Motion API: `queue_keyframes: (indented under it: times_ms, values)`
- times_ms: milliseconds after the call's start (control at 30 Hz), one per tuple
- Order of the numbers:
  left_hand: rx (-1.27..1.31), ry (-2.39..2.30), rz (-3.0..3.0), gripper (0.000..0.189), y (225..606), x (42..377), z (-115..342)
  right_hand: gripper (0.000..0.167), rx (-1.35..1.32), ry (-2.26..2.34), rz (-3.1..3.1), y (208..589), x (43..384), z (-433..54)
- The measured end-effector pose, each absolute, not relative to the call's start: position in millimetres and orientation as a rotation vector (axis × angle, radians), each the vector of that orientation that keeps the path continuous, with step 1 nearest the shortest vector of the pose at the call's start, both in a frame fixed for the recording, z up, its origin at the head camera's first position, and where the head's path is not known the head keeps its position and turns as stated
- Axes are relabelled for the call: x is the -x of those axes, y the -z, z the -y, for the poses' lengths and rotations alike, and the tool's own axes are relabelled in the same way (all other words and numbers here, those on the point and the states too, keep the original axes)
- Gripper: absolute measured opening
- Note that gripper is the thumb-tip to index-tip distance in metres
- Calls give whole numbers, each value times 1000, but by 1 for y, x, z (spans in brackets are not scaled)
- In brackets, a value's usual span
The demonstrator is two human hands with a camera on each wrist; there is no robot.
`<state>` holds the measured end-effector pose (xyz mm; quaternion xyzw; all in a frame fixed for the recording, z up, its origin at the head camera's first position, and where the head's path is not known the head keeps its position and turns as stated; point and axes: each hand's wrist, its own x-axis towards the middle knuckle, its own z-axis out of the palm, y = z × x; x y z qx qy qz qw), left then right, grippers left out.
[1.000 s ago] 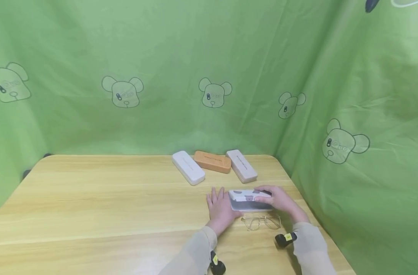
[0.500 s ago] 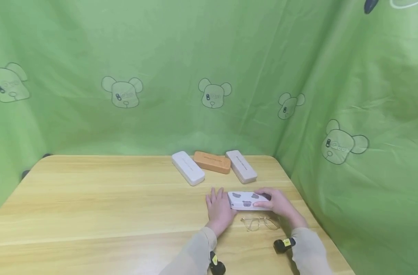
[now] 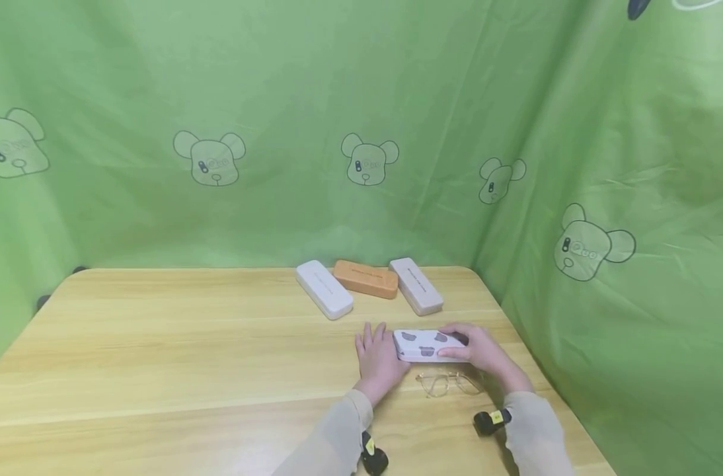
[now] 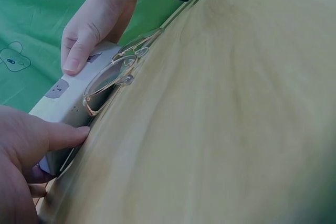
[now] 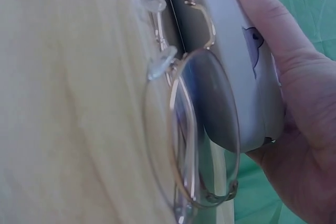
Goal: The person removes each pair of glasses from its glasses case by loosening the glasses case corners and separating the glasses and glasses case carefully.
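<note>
A white glasses case [image 3: 419,344] with grey bear-head prints lies with its lid down near the table's right side. My right hand [image 3: 482,350] grips its right end, the thumb [image 5: 273,22] on the front of the lid and the other fingers towards the back. At the left end my left hand [image 3: 379,362] rests on the table, its visible fingers straight and pointing away. The left thumb [image 4: 65,136] lies along the case's lower front edge. A pair of thin gold-rimmed glasses [image 3: 449,383] sits on the table just in front of the case.
Farther back lie a white case [image 3: 324,289], an orange case [image 3: 365,279] and a pale pinkish case [image 3: 416,286]. Green curtains [image 3: 290,211] hang behind and right of the wooden table [image 3: 159,357]. Black wrist cameras [image 3: 491,422] are worn on both sleeves.
One second ago the lid stood partly raised, with the grey inside showing. My right hand has pressed it down. The left hand has stayed at the case's left end, and the glasses lie where they were.
</note>
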<state>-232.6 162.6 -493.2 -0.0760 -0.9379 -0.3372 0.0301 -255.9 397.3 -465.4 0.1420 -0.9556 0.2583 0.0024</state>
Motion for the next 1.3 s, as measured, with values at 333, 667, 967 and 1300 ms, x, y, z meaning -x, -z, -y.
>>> queue_keyframes:
  times_ms: [333,667,967,1300]
  values:
    - [258,1153,2910,82,490,234,-160,65,-447,-814,3012,465,258,-400]
    - [269,1183,2902,78,488,234,-158,80,-467,-832,3023,465,258,-399]
    - [269,1138,2924,80,489,234,-160,79,-472,-869,3074,457,257,-395]
    - [289,1123,2937,81,490,236,-159,67,-583,-622,3167,426,265,-379]
